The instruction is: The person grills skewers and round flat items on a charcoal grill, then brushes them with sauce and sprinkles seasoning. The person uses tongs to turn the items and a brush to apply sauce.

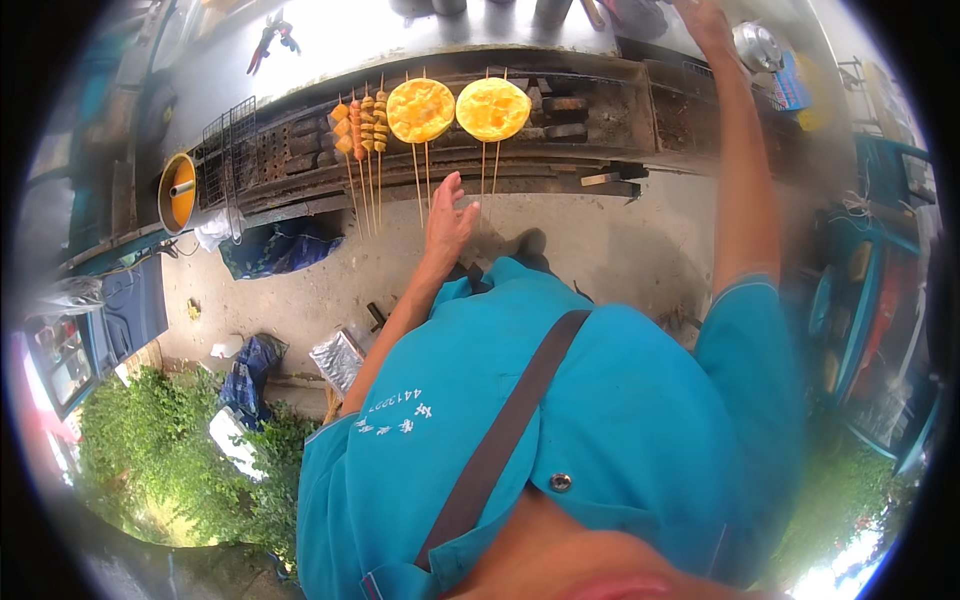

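Note:
My left hand (451,221) is held palm inward just below the near edge of a long charcoal grill (607,112), fingers slightly apart and holding nothing, between the sticks of two round golden flatbreads. The left flatbread (421,110) and the right flatbread (493,109) each lie over the grill on two thin sticks. To their left are a sausage skewer (356,130), a skewer of yellowish cubes (342,127) and two skewers of dark-edged spiral pieces (373,120). My right hand (703,22) reaches to the top edge, partly cut off, near a metal kettle (757,47); its fingers are unclear.
A round pan of orange sauce with a brush (180,192) stands at the grill's left end beside wire grill racks (229,154). Red-handled tongs or pliers (273,41) lie on the metal counter (337,45). Below are a white cloth (219,229) and a blue bag (281,247).

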Available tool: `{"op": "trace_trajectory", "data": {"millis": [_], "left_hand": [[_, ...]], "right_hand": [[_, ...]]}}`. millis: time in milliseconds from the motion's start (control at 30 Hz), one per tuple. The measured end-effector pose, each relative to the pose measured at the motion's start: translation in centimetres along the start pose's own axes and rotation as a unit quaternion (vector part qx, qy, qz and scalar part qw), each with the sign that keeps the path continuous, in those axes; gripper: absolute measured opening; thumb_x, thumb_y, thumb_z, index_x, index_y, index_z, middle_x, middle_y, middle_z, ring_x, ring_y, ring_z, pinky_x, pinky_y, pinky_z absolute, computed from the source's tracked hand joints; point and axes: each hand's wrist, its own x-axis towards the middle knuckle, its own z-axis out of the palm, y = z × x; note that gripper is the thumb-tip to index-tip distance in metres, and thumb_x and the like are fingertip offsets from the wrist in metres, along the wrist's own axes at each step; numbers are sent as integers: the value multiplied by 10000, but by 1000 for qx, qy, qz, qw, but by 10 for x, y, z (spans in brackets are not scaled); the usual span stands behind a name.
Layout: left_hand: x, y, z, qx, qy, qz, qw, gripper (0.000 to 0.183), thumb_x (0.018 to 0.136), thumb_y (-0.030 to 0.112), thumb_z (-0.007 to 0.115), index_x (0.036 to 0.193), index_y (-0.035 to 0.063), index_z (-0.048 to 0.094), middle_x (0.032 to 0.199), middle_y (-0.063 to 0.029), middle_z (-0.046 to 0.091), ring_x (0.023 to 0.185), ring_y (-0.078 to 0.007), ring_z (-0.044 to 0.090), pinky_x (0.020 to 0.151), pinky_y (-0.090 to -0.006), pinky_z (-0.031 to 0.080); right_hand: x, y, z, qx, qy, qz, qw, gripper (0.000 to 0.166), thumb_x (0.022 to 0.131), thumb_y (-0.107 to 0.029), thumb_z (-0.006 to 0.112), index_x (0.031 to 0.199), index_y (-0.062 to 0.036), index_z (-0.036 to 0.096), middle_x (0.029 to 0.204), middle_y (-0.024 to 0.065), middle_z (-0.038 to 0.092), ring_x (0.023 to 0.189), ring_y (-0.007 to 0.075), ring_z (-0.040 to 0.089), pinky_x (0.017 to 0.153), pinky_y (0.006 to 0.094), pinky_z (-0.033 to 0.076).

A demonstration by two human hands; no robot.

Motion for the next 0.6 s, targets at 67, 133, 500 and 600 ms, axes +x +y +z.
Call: {"op": "trace_trajectory", "data": {"millis": [67,133,500,600], "left_hand": [[12,-4,26,59,20,-11,998,642,790,134,599,1323,6,264,1264,-190,386,1032,-268,513,798,-359,464],[18,3,40,57,19,-84,995,653,782,138,606,1320,0,262,1269,-197,373,973,-286,536,782,-362,466],[26,1,55,-34,30,-40,998,329,888,120,398,1200,22,437,689,-52,548,526,-130,494,486,-268,401],[30,4,48,-361,-84,-203,906,305,898,131,372,1179,52,462,664,-13,518,453,-41,365,391,-194,285]], "right_hand": [[-33,17,15,54,-80,51,994,378,881,-268,532,1179,-37,507,1037,120,603,898,179,593,795,272,450],[-83,40,40,89,-160,132,974,408,886,-282,526,1212,-41,479,1048,114,591,893,160,592,793,268,455],[-275,85,50,120,-360,339,861,406,879,-284,533,1209,-53,486,1007,83,599,835,132,591,714,262,458],[-283,87,46,133,-357,346,857,370,871,-250,535,1173,-38,510,948,75,603,806,129,585,711,265,458]]}}
